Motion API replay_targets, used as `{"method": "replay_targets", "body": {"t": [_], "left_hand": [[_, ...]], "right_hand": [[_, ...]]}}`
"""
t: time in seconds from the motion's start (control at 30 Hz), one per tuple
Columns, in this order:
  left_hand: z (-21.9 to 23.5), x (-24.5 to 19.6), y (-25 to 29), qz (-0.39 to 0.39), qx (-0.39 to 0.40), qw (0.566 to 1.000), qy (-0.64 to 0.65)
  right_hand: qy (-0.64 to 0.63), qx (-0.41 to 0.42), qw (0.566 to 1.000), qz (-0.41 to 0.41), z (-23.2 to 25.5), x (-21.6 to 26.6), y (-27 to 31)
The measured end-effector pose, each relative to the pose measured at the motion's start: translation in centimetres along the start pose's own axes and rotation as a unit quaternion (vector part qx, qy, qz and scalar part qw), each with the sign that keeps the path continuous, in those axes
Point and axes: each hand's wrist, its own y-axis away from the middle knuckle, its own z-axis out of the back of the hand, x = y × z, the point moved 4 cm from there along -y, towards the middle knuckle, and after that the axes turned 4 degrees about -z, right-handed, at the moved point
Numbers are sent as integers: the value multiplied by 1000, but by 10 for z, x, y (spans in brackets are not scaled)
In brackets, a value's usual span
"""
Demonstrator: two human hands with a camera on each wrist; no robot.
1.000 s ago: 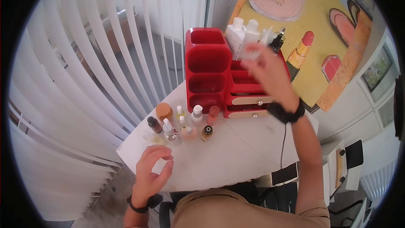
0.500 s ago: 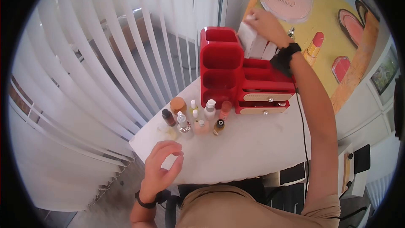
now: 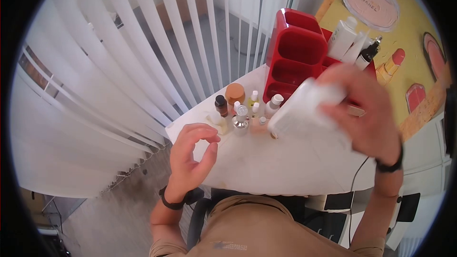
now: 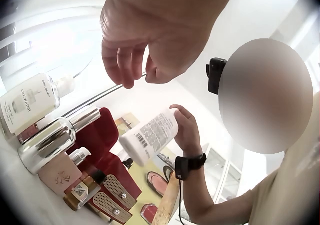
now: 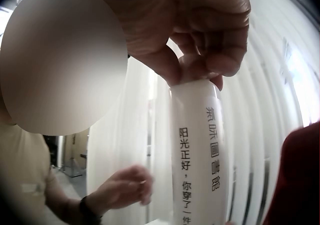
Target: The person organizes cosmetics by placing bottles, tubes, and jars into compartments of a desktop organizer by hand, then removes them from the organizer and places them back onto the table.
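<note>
My right hand (image 3: 365, 114) grips a white plastic bottle (image 3: 304, 107) by its cap end, tilted above the table beside a group of small bottles. In the right wrist view, the fingers pinch around the bottle's top, and dark printed characters run down its label. The left wrist view shows a barcode on this bottle. My left hand (image 3: 193, 154) hovers near the table's front left edge, fingers loosely bent, thumb apart, holding nothing. Close to it stand a silver pump bottle (image 3: 240, 123), a bottle of pale yellow liquid (image 3: 216, 123) and a dark-capped bottle (image 3: 221, 106).
A red organizer (image 3: 273, 52) stands at the back of the white table (image 3: 304, 166), with another white bottle (image 3: 342, 40) and a black pump bottle (image 3: 368, 56) at its rear. An orange-lidded jar (image 3: 235, 93) sits among the small bottles. Blinds (image 3: 190, 33) hang to the left.
My right hand has taken a white bottle from the back of the organizer and brought it forward over the table. The head view has shifted left; my left hand keeps its loose pose.
</note>
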Motion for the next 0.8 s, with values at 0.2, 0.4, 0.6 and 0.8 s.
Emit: {"method": "replay_targets", "body": {"t": [0.2, 0.4, 0.6, 0.8], "left_hand": [[15, 3, 12, 13, -48, 998, 41], [18, 3, 14, 27, -55, 997, 46], [14, 6, 12, 12, -65, 995, 70], [6, 3, 11, 27, -46, 997, 63]], "right_hand": [[38, 105, 980, 167, -123, 7, 10], [23, 118, 977, 177, -169, 7, 5], [68, 28, 996, 40, -56, -43, -29], [336, -183, 922, -69, 74, -173, -87]]}}
